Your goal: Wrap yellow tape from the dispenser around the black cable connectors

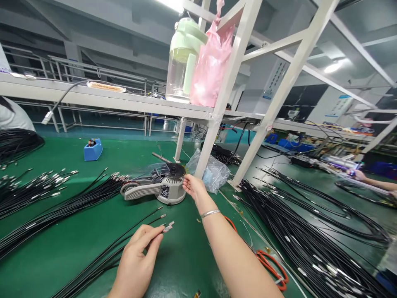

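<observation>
My left hand (138, 258) is low in the middle of the view, its fingers pinched on a thin black cable (99, 260) just behind the metal tip (168, 227). My right hand (194, 186) reaches forward to the grey tape dispenser (156, 188), with the fingertips at its right edge by the dark round top. The fingers look slightly curled, and I cannot make out anything between them. A silver bracelet (210, 213) sits on that wrist.
Bundles of black cables (58, 209) with metal ends lie at left and at right (313, 244) on the green table (74, 244). Orange loops (273, 265), a clear plastic bag (212, 171), a blue box (93, 150) and white rack posts (223, 99) stand near. Another person's hand (359, 174) shows at far right.
</observation>
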{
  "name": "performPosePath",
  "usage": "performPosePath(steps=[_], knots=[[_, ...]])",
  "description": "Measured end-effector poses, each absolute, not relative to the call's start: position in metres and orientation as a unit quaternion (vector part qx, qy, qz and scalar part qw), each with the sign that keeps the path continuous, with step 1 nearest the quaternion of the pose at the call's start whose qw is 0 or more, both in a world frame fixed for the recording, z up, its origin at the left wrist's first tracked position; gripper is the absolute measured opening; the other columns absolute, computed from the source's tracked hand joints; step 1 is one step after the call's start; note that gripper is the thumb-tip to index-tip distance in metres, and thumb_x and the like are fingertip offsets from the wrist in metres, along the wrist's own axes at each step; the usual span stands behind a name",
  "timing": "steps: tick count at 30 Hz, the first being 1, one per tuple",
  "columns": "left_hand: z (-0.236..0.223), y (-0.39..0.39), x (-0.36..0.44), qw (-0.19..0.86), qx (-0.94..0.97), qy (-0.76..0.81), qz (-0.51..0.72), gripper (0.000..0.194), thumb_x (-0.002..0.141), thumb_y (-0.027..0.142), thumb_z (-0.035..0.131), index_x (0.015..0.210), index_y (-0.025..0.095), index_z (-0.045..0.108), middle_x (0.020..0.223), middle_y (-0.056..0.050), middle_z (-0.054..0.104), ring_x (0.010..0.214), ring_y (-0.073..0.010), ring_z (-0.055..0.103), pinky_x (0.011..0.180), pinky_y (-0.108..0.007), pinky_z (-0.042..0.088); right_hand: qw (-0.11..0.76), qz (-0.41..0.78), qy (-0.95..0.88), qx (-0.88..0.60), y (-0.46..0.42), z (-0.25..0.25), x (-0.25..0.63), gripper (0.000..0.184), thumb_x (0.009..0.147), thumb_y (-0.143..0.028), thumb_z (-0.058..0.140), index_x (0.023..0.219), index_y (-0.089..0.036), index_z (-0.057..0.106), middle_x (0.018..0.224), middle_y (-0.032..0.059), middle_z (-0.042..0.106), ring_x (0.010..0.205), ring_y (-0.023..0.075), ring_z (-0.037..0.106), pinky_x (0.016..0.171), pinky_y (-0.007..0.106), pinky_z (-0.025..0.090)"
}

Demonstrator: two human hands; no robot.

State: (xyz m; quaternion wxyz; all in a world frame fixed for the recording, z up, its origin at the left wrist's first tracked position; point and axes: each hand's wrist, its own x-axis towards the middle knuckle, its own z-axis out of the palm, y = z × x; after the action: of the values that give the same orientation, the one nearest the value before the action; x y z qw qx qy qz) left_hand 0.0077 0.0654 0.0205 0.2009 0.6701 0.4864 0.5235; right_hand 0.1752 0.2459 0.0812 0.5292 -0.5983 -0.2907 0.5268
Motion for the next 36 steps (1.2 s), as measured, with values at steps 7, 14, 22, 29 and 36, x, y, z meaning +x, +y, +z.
performPosePath(steps=[7, 14, 22, 29, 36], knots=[[0.022, 0.055, 0.004, 0.116, 0.716, 0.428, 0.54, 0.019, 0.087, 0.018, 0.053, 0.098, 0.026, 0.065, 0.083, -0.001, 0.066, 0.078, -0.0145, 0.061, 0.068, -0.025, 0.05, 0.597, 0.511, -0.284, -0.549, 0.23, 0.093, 0.168, 0.023, 0.09, -0.027, 0.055, 0.109, -0.015, 0.057, 0.107, 0.0062, 0.062, 0.086, 0.018, 0.063, 0.072, 0.036, 0.054], [0.028, 0.04, 0.006, 0.088, 0.742, 0.402, 0.529, 0.022, 0.086, 0.009, 0.052, 0.103, 0.021, 0.059, 0.077, -0.001, 0.062, 0.072, -0.0134, 0.057, 0.065, -0.025, 0.047, 0.632, 0.546, -0.317, -0.448, 0.068, 0.068, 0.167, 0.019, 0.074, -0.033, 0.07, 0.079, -0.015, 0.071, 0.084, 0.0049, 0.071, 0.077, 0.0157, 0.064, 0.073, 0.027, 0.053], [0.029, 0.026, 0.019, 0.127, 0.747, 0.381, 0.53, 0.024, 0.086, 0.007, 0.05, 0.103, 0.021, 0.058, 0.081, -0.002, 0.063, 0.073, -0.0131, 0.059, 0.064, -0.024, 0.051, 0.648, 0.577, -0.307, -0.392, -0.021, 0.021, 0.138, 0.032, 0.068, -0.043, 0.075, 0.093, -0.023, 0.075, 0.108, 0.0115, 0.071, 0.099, 0.0285, 0.065, 0.085, 0.04, 0.052], [0.034, 0.018, 0.02, 0.156, 0.741, 0.391, 0.522, 0.021, 0.087, 0.009, 0.048, 0.099, 0.021, 0.059, 0.085, -0.002, 0.064, 0.078, -0.0136, 0.061, 0.067, -0.025, 0.052, 0.641, 0.567, -0.33, -0.398, -0.02, 0.025, 0.137, 0.029, 0.071, -0.042, 0.072, 0.094, -0.024, 0.075, 0.113, 0.0109, 0.068, 0.104, 0.0287, 0.062, 0.086, 0.039, 0.053], [0.031, 0.02, 0.018, 0.132, 0.763, 0.362, 0.519, 0.024, 0.086, 0.003, 0.047, 0.098, 0.021, 0.056, 0.081, 0.0, 0.064, 0.073, -0.0118, 0.058, 0.067, -0.024, 0.049, 0.647, 0.556, -0.339, -0.397, -0.022, 0.025, 0.137, 0.03, 0.074, -0.042, 0.071, 0.097, -0.023, 0.074, 0.11, 0.0099, 0.07, 0.101, 0.0268, 0.064, 0.088, 0.038, 0.052]])
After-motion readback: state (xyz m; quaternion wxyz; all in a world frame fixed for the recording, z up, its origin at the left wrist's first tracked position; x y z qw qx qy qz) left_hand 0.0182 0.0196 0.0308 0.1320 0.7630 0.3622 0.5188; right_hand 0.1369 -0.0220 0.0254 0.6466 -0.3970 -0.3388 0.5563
